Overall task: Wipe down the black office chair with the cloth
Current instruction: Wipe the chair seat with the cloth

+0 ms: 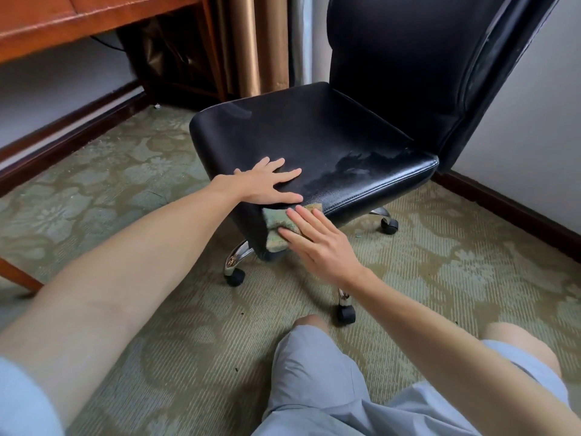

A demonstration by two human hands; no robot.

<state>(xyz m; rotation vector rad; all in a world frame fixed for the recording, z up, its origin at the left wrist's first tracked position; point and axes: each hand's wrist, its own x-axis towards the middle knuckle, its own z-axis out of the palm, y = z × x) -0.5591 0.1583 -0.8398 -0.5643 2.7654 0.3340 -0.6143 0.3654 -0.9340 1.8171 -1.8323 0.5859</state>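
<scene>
The black office chair (330, 133) stands in the middle of the view, its glossy seat showing a damp patch near the front right corner. My left hand (267, 182) lies flat on the seat's front corner with the fingers spread. A green cloth (278, 229) hangs against the seat's front side just below that corner. My right hand (314, 243) presses the cloth against the chair with straight fingers. Part of the cloth is hidden under this hand.
A wooden desk (63, 20) stands at the upper left, with curtains (251, 42) behind the chair. The chair's chrome legs and black castors (347, 313) rest on patterned green carpet. A white wall with dark skirting (518, 212) runs along the right. My knees fill the bottom.
</scene>
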